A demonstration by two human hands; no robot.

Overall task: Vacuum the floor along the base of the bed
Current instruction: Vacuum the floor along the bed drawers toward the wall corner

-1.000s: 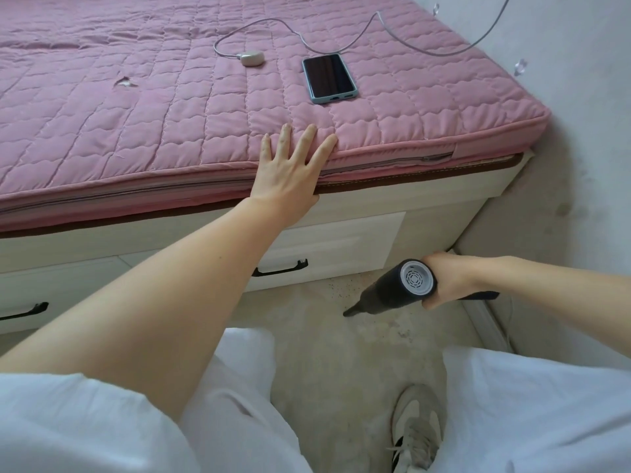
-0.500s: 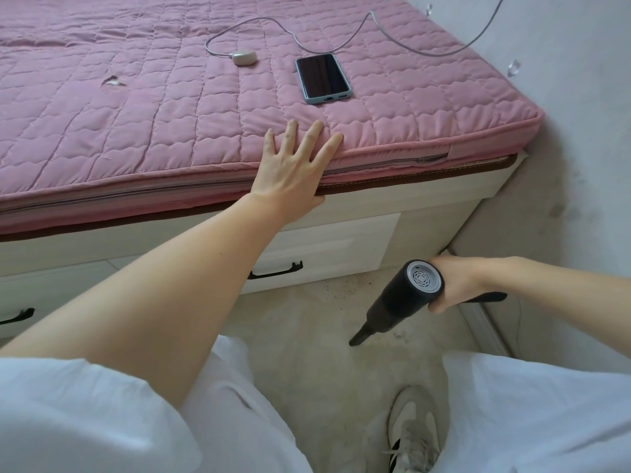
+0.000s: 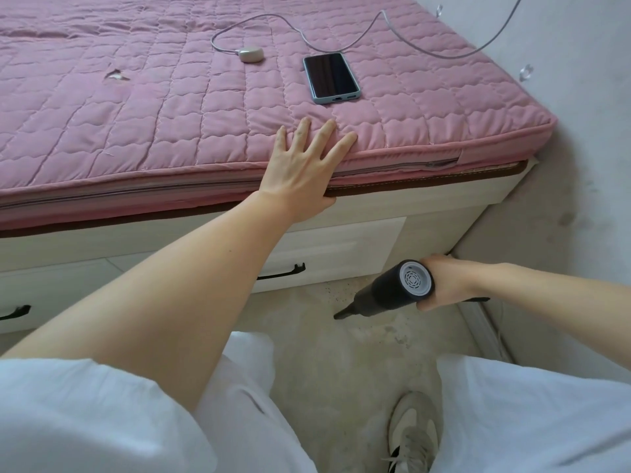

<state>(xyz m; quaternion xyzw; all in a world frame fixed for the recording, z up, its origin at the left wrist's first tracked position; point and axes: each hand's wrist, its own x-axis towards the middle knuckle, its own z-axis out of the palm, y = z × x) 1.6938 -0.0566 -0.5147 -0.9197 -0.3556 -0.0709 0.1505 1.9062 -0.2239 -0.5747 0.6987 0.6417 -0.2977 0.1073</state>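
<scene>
Bracing on the bed's edge, a person spreads the left hand (image 3: 300, 172) flat over the pink quilted mattress (image 3: 136, 131), fingers straight and thumb tucked under the rim, seemingly to steady a forward lean while the other arm reaches low. The right hand (image 3: 444, 285), its grip wrapped around the handle of a black handheld vacuum (image 3: 392, 291), angles the narrow nozzle (image 3: 343, 314) down and leftward toward the floor (image 3: 341, 353) in front of the bed's white drawer base (image 3: 341, 247), where dark specks lie scattered close to the board; whether the tip touches the floor cannot be told. The slant appears chosen to work the seam between base and floor. On the mattress, a phone (image 3: 331, 78) and a small charger puck (image 3: 251, 54) on its cable sit well away from the work.
</scene>
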